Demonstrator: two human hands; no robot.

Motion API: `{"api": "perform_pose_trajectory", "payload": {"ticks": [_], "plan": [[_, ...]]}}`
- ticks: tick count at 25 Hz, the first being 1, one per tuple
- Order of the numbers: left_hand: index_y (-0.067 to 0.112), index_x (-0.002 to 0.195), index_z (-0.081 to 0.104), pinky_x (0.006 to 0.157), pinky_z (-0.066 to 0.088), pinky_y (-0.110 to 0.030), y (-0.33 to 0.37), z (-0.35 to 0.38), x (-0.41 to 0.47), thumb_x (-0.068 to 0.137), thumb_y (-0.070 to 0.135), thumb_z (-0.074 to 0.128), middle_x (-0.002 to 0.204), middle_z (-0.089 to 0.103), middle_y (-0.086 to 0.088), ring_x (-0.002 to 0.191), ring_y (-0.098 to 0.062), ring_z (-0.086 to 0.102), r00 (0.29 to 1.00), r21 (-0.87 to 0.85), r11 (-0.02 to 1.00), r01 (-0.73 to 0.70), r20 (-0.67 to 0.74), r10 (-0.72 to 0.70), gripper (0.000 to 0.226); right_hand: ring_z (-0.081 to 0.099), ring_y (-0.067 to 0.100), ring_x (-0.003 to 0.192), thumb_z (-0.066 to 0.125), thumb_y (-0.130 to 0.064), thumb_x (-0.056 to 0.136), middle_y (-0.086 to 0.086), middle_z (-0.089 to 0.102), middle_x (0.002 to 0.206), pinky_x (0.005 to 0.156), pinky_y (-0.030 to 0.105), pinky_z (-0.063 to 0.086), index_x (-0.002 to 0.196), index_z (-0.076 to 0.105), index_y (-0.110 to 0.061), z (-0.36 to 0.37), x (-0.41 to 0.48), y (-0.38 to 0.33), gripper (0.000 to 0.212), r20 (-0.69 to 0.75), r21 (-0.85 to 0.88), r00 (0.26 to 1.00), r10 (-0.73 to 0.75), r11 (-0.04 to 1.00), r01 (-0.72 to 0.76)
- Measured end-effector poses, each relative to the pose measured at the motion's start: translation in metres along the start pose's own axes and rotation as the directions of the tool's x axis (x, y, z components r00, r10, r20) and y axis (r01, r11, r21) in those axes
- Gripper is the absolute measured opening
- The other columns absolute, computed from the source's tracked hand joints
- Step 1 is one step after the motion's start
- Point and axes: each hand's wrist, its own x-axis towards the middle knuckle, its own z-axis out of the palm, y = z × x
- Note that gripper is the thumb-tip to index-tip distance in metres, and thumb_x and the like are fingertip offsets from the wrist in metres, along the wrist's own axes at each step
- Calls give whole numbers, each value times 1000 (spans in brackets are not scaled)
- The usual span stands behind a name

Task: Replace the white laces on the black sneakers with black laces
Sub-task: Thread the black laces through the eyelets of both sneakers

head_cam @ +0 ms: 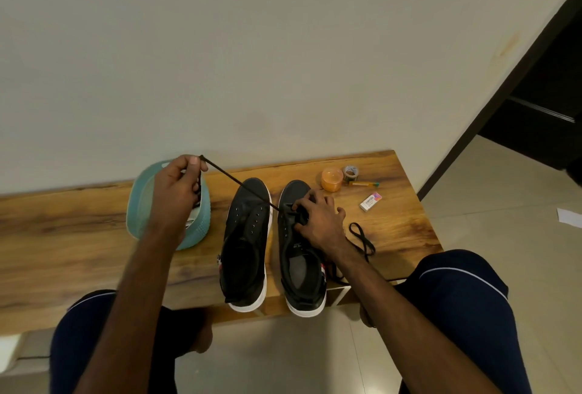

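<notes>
Two black sneakers with white soles stand side by side on the wooden bench [78,229], toes toward the wall. The left sneaker [245,245] has bare eyelets. My left hand [176,192] pinches the tip of a black lace [239,185], which runs taut down to the front eyelets of the right sneaker [302,267]. My right hand [318,220] grips that sneaker's upper near the eyelets. The lace's other end [362,237] lies looped on the bench to the right.
A teal basket [138,204] sits behind my left hand, with something pale inside. At the back right are an orange jar [331,178], a tape roll [350,173], a pen [363,184] and a small eraser box [370,200]. My knees flank the bench.
</notes>
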Motion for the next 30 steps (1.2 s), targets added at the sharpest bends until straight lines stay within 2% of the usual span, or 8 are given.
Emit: {"api": "perform_pose_trajectory", "payload": {"ticks": [6,11,15,18,21,24,27,30], "plan": [[26,81,59,47,35,-15,22,-14,-13,105,21,40,83,58,11,65,-3,47,991,-422,901,-105,26,128,31,30,24,133,70,-39,84,-3,33,145,107,61,25,128,55,-34,2,-1,3,46,-1,-16,1000,-8,1000,8],[20,84,56,46,35,-16,39,-20,-27,105,22,36,122,66,-2,64,-4,47,991,-359,930,-76,77,110,29,30,24,131,71,-39,83,-3,33,143,105,61,29,125,56,-35,8,3,3,45,-22,-49,1000,-8,999,7],[22,83,58,45,34,-15,65,-34,-35,106,22,37,116,67,2,64,-3,47,979,-460,874,-158,39,198,31,31,26,134,73,-38,83,0,30,147,106,57,35,131,52,-30,6,-1,-1,52,6,-40,1000,-13,999,14],[21,86,65,48,34,-17,72,-40,-45,105,23,45,90,65,7,63,-6,45,990,-184,973,-138,-35,134,27,30,30,139,76,-45,81,7,21,157,108,54,39,144,33,-18,-6,-12,-7,81,-60,153,996,67,987,-57],[22,90,72,46,39,-14,69,-35,-56,103,22,51,61,57,16,56,-3,47,990,79,995,-58,-127,68,24,43,35,132,69,-54,86,14,39,146,105,49,44,146,23,-13,-23,-29,-6,86,27,355,980,197,914,-194],[20,94,75,54,46,-14,67,-28,-64,102,23,54,77,64,10,62,2,53,990,193,980,-48,-118,72,22,60,27,112,62,-32,97,15,57,126,92,40,52,137,36,-7,-45,-43,0,54,189,410,947,259,856,-316],[14,103,75,68,49,-27,73,-20,-70,102,24,53,103,70,-1,74,-13,58,988,379,921,-91,-78,130,24,60,14,76,54,-16,100,5,64,90,76,32,48,110,57,-9,-75,-58,-4,12,324,541,910,260,738,-404],[15,109,74,82,43,-29,95,-15,-72,101,27,53,111,65,-5,97,-19,61,950,638,746,-190,-73,304,25,57,13,67,51,-14,100,2,62,81,77,34,43,93,59,-14,-116,-66,-30,10,243,641,952,187,706,-302]]}}
